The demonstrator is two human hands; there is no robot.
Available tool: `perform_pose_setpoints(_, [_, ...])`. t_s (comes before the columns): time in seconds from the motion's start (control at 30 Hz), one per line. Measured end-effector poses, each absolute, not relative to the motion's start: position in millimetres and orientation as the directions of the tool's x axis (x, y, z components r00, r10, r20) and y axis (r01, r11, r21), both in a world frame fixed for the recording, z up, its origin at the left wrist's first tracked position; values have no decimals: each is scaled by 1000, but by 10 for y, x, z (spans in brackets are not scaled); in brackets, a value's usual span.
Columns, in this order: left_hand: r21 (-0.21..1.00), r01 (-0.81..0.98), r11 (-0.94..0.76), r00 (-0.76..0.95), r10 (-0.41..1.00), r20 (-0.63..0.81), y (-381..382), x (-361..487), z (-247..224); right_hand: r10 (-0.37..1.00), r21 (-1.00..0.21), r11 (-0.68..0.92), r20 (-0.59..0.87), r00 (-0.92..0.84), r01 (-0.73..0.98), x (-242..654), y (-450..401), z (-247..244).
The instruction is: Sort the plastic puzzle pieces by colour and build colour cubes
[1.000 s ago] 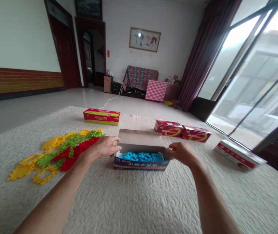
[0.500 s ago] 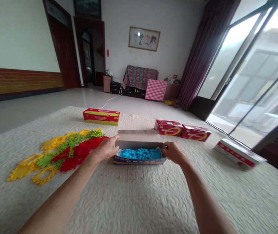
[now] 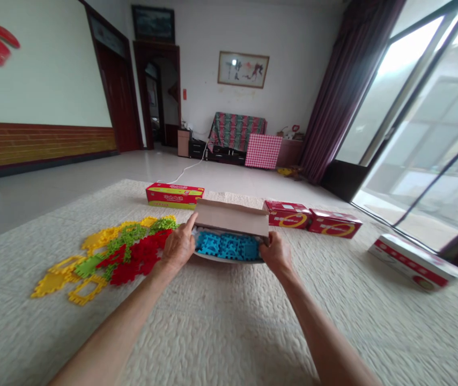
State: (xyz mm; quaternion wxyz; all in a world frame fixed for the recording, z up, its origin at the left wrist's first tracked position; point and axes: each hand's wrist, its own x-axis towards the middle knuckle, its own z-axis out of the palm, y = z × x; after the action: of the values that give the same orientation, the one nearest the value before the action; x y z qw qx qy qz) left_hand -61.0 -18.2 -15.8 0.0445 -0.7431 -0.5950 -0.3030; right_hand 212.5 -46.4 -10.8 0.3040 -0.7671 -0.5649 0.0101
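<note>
Between my hands is a long cardboard box (image 3: 232,219), its lid flap raised at the far side and its inside facing me. Blue plastic interlocking pieces (image 3: 229,246) fill it. My left hand (image 3: 179,245) grips the left end of the box, thumb along the flap's side. At the right end, my right hand (image 3: 276,251) is closed on the box wall. Left of my left hand lies a loose pile of red pieces (image 3: 142,257), green pieces (image 3: 90,265) and yellow pieces (image 3: 58,273) of similar kind.
A red and yellow-green box (image 3: 175,195) stands beyond on the quilted mat (image 3: 229,332). Two dark red boxes (image 3: 287,214) sit end to end at the right. Nearer the window is a white and red box (image 3: 418,261). A white cable (image 3: 189,167) crosses the floor.
Both hands have tipped the box toward me, so its printed front no longer shows and the flap stands higher. The camera view has shifted slightly left.
</note>
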Motion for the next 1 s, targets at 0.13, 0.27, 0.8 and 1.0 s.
perform_pose_setpoints(0.13, [279, 910, -306, 97, 814, 573, -138, -672, -199, 876, -521, -198, 286, 388, 830, 2070, -352, -124])
perform_pose_setpoints(0.27, [265, 893, -363, 113, 753, 648, -103, -723, -238, 860, -578, -142, 330, 390, 803, 1993, -279, -152])
perform_pose_setpoints(0.8, [199, 919, -341, 66, 630, 774, 289, -1552, -136, 777, -625, 197, 570, 268, 756, 1195, 285, -211])
perform_pose_setpoints(1.0, [202, 927, -315, 33, 606, 795, 314, -1767, -27, 760, -602, 235, 603, 242, 763, 1023, 362, -85])
